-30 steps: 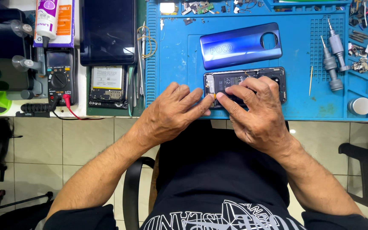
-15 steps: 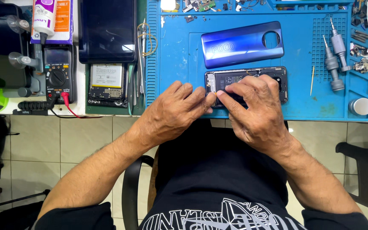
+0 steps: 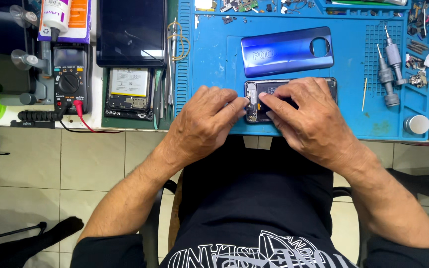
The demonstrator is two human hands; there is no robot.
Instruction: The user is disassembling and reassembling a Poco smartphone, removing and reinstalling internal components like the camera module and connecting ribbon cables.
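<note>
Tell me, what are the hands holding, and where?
Both hands rest on the opened phone on the blue mat: left hand at its left end, right hand over its middle. Nothing is lifted.

A phone-repair workbench: blue repair mat point(image 3: 214, 64), precision screwdrivers point(image 3: 389, 74), multimeter point(image 3: 70, 79), loose small parts point(image 3: 239, 6).

Single head-worn view, looking steeply down from above, fairly close. Tabletop point(image 3: 214, 126) fills upper frame, the person's lap and tiled floor point(image 3: 90, 159) below. No second view.
</note>
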